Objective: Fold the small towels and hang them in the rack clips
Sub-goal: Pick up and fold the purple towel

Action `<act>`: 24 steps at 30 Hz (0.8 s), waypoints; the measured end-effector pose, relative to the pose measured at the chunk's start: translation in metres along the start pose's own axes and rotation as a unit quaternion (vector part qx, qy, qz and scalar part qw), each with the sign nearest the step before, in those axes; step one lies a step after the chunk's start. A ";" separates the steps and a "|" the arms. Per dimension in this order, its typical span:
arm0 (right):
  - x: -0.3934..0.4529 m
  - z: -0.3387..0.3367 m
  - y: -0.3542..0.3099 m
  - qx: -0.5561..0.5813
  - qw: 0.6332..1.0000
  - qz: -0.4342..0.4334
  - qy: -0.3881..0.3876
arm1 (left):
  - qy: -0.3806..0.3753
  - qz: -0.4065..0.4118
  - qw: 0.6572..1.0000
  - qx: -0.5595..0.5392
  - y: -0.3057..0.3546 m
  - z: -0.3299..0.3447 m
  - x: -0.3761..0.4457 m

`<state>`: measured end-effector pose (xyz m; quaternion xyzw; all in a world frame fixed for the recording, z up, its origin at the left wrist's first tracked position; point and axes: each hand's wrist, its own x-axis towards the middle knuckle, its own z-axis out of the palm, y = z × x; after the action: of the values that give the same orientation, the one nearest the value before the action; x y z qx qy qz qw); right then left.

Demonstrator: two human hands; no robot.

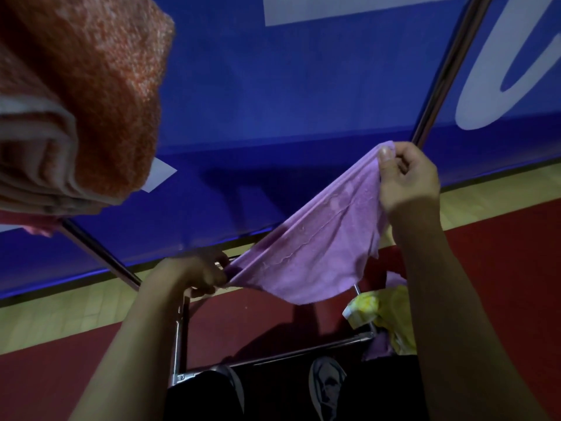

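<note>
A small lilac terry towel (306, 247) stretches across the centre of the frame, sagging between both hands. The right hand (406, 174) pinches its upper corner at right of centre; the left hand (197, 273) grips its lower corner beside a metal rack frame (179, 335). A folded orange towel (91, 95) fills the upper left, near the camera. A crumpled yellow cloth (388, 314) hangs on the rack at lower right, before a blue banner (273, 117).

A purple towel (315, 238) stretches across the frame's middle, pinched by the left hand (200, 273) lower down and the right hand (406, 174) higher up. An orange towel (91, 86) fills the upper left.
</note>
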<state>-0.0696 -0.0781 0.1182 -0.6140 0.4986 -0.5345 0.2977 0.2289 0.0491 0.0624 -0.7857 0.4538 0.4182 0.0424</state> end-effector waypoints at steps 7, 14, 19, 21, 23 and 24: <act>-0.001 -0.011 0.005 -0.033 0.999 -0.026 0.020 | -0.052 0.013 0.988 -0.145 0.001 -0.009 -0.017; -0.002 -0.016 0.005 -0.039 0.997 -0.056 0.034 | -0.078 0.026 0.982 -0.172 0.005 -0.014 -0.030; -0.001 -0.018 0.005 -0.034 0.996 -0.054 0.060 | -0.052 0.117 0.963 -0.236 0.011 -0.019 -0.047; 0.001 -0.019 0.005 -0.027 0.996 -0.048 0.073 | -0.017 0.135 0.953 -0.269 0.012 -0.022 -0.049; 0.001 -0.020 0.006 -0.027 0.996 -0.042 0.079 | -0.009 0.137 0.947 -0.290 0.012 -0.024 -0.048; 0.001 -0.020 0.007 -0.027 0.996 -0.039 0.081 | -0.010 0.139 0.945 -0.296 0.013 -0.025 -0.049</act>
<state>-0.0905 -0.0783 0.1176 -0.5956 0.5106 -0.5803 0.2186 0.2233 0.0636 0.1162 -0.6880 0.4137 0.5431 -0.2462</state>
